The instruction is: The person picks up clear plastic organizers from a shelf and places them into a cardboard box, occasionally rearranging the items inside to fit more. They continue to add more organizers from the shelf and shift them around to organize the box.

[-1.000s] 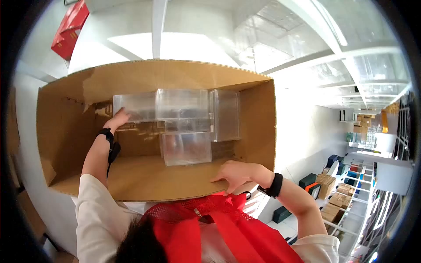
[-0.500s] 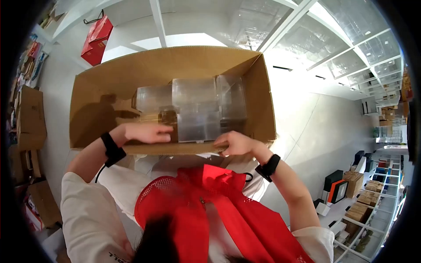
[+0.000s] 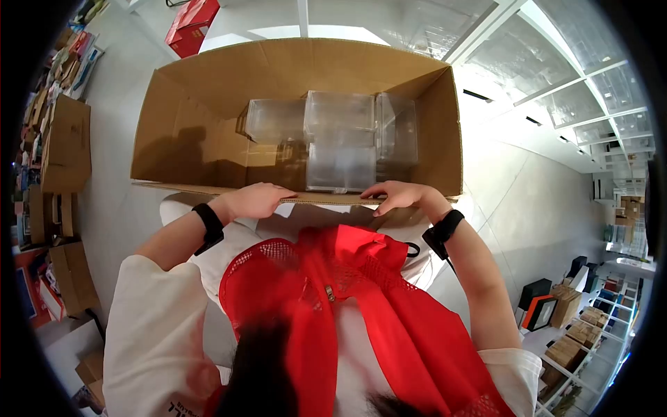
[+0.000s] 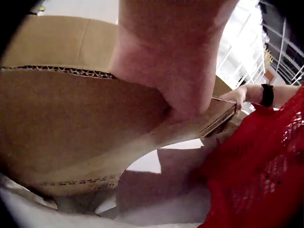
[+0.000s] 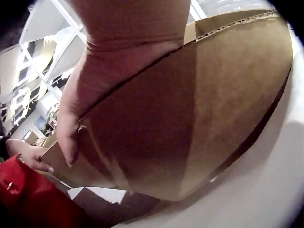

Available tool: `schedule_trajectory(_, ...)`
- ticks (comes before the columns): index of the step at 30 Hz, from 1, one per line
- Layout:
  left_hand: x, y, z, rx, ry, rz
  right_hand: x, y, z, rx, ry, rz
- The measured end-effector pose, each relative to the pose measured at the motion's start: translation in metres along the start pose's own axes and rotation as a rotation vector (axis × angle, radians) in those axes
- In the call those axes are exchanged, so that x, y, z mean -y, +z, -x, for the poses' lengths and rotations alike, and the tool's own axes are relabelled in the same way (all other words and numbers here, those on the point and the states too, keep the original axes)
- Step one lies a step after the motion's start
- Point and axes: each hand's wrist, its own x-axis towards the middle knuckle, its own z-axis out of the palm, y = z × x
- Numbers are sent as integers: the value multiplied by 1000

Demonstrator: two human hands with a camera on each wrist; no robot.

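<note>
A long, open-topped cardboard box [image 3: 201, 104] lies in front of me. Inside, toward its right half, stand several clear plastic boxes [image 3: 340, 115]. My left hand [image 3: 257, 200] grips the box's near wall at the rim; in the left wrist view its thumb [image 4: 187, 111] lies on the outer side of the cardboard. Farther right along the same rim, my right hand [image 3: 399, 194] holds the wall too. Its thumb [image 5: 70, 145] hangs down over the outside in the right wrist view, while the other fingers are hidden behind the cardboard.
A red box [image 3: 191, 28] sits on the floor beyond the far left corner. White shelving [image 3: 514, 42] with clear panels runs along the right. More cardboard boxes [image 3: 66, 146] stand at the left, and a black and orange case [image 3: 535, 306] is at the lower right.
My left hand has come from a clear plastic box inside, back to the near rim. The right hand stays at that rim. In the head view the box now appears higher and farther right.
</note>
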Motion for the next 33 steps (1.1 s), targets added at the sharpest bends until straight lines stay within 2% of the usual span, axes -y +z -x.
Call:
schedule_trajectory(25, 6, 10, -1, -52, -95, 2, 3, -3, -2, 63, 59, -104)
schedule_trajectory(33, 9, 15, -2, -63, -54, 4, 1, -2, -4, 57, 68, -116)
